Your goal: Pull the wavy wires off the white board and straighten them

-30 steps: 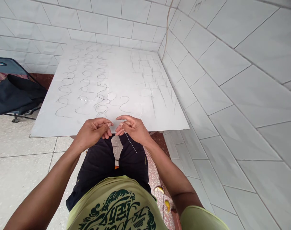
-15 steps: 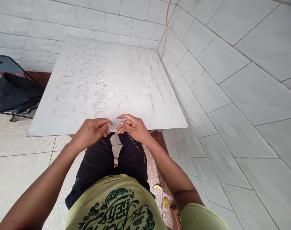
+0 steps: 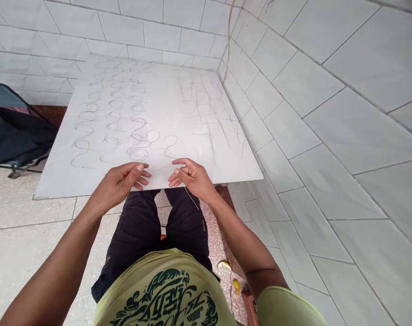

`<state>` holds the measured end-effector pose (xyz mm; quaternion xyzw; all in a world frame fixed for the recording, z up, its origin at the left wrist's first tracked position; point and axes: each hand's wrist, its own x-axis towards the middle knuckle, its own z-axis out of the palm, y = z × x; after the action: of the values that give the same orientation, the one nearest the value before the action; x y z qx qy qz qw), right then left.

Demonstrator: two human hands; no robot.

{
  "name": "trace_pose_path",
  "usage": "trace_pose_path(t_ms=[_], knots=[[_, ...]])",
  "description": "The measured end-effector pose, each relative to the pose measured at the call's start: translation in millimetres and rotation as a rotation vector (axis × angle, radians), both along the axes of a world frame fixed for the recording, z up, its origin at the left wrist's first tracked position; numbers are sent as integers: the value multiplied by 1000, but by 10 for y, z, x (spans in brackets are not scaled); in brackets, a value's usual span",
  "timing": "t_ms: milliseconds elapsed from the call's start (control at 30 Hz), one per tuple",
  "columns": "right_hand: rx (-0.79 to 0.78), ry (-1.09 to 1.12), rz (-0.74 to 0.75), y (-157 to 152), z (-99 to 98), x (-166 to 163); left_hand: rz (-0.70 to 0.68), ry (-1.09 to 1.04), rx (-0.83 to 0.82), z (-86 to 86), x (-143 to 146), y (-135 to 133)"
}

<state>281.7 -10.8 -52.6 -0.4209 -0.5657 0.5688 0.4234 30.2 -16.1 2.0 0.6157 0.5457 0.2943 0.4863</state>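
My right hand (image 3: 192, 179) is closed in a pinch on a thin wire (image 3: 192, 199), above the front edge of a white board (image 3: 178, 108). One end of the wire trails down past my palm; its other end is too fine to follow. My left hand (image 3: 126, 179) hovers to the left over the same edge, fingers apart, with nothing visible in it. On the board lie several thin curled pieces (image 3: 138, 154) that look like bent wire, in rows at the left. Straighter dark strands (image 3: 210, 131) cross each other at the right.
Tiled walls (image 3: 310, 127) meet in a corner behind and right of the board, with a cable (image 3: 229, 40) running down it. A folding chair (image 3: 19, 136) with dark cloth stands at the left. Yellow pieces (image 3: 236, 286) lie on the floor by my right leg.
My left hand has moved left, away from the right hand, and its pinched fingers have spread. The right hand keeps the wire and has barely moved. The view has shifted slightly.
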Motion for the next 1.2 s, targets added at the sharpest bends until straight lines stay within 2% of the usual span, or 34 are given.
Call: trace_pose_path(t_ms=[200,333,400,533,600,867,1200], knots=[[-22,-18,-67,4,62,0,-2,-48,3,-118,89,12],[-25,-17,-98,11,77,-7,-11,-23,97,-223,104,11],[-28,-3,-103,14,71,-10,-51,77,194,-247,96,10],[-45,5,-89,9,62,-25,-126,343,543,-239,97,20],[-53,-2,-82,0,62,-38,-142,398,654,-235,109,27],[-39,-30,-66,-37,115,-63,-251,504,588,-268,118,-10],[-90,30,-95,-26,166,-120,-343,600,666,-332,157,-45]])
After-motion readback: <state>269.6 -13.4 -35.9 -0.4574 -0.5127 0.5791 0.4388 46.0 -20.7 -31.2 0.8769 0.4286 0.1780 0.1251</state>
